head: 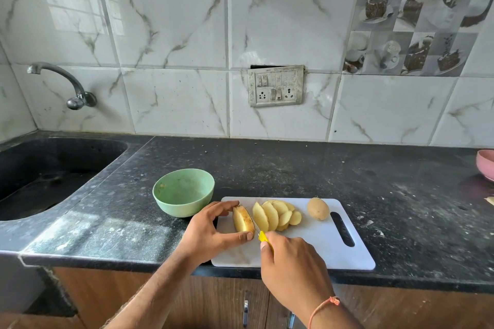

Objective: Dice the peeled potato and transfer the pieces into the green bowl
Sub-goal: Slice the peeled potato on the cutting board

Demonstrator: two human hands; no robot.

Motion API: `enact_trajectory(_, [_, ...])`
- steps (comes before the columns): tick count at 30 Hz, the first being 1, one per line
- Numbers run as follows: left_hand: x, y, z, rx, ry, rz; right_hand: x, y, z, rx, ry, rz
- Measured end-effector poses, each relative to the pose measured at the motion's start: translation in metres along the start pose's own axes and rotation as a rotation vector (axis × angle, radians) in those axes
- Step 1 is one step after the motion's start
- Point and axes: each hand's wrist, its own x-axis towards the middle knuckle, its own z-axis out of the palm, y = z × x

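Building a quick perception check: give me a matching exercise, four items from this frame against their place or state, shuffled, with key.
Things:
1. green bowl
2. whole potato
3. potato slices
4. potato chunk

Place or state:
A. fanned out mid-board
B. held by the left hand, knife beside it
C. on the counter, left of the cutting board, no pieces inside
D. alone by the board's handle slot

Pairs: 1-C, 2-D, 3-A, 4-B

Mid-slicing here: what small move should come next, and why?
Probably press the knife down through the potato piece that the left hand steadies: the right hand has the blade at its cut side, slices lie fanned beside it, and the green bowl holds no pieces.
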Motion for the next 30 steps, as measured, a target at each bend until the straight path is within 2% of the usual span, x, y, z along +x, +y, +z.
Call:
enact_trajectory(11, [-0.005, -0.005, -0.006, -0.039, -0.043, -0.094, 0.001, -0.016, -0.008, -0.090, 0.012, -0.057])
enact_trajectory(30, [-0.010, 0.003, -0.007, 0.010, -0.017, -0.077, 0.010, -0.037, -0.006, -0.240, -0.044, -0.097])
